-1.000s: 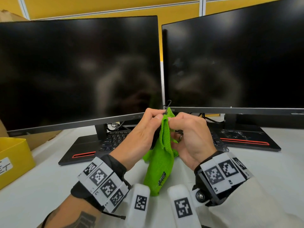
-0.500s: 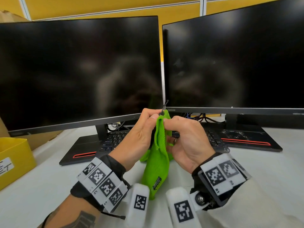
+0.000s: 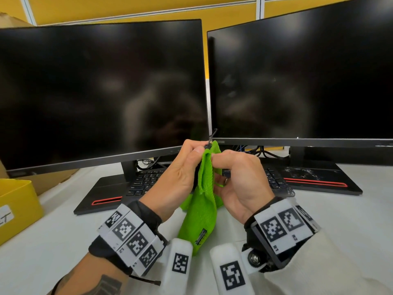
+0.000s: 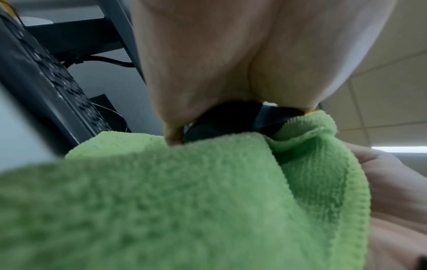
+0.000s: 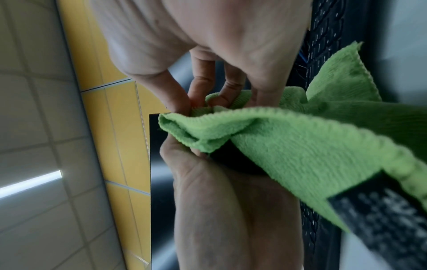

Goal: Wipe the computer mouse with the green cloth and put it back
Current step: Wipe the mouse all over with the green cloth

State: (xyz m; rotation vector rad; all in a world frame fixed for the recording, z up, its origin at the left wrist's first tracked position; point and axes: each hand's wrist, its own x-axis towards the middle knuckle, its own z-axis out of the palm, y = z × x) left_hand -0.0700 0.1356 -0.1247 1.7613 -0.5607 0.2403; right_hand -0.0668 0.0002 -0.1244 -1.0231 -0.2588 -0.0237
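Observation:
The black computer mouse [image 4: 231,118] is held up above the desk in my left hand [image 3: 195,150], whose fingers curl round it. In the head view only a dark sliver of the mouse [image 3: 196,177] and its cable stub [image 3: 213,137] show. The green cloth [image 3: 202,209] hangs between both hands and drapes over the mouse. My right hand [image 3: 217,160] pinches the cloth's top fold against the mouse. In the right wrist view the right fingers [image 5: 208,102] bunch the cloth [image 5: 300,146] over the dark mouse [image 5: 233,160].
Two dark monitors [image 3: 102,92] [image 3: 302,81] stand close behind the hands. A black keyboard [image 3: 144,182] lies under them between the red-striped monitor bases [image 3: 314,184]. A yellow box [image 3: 19,207] sits at the left edge. Cables [image 3: 259,152] run behind.
The right hand and the cloth have shifted a little to the left against the mouse. Both hands keep their hold, and the last half second shows almost no movement.

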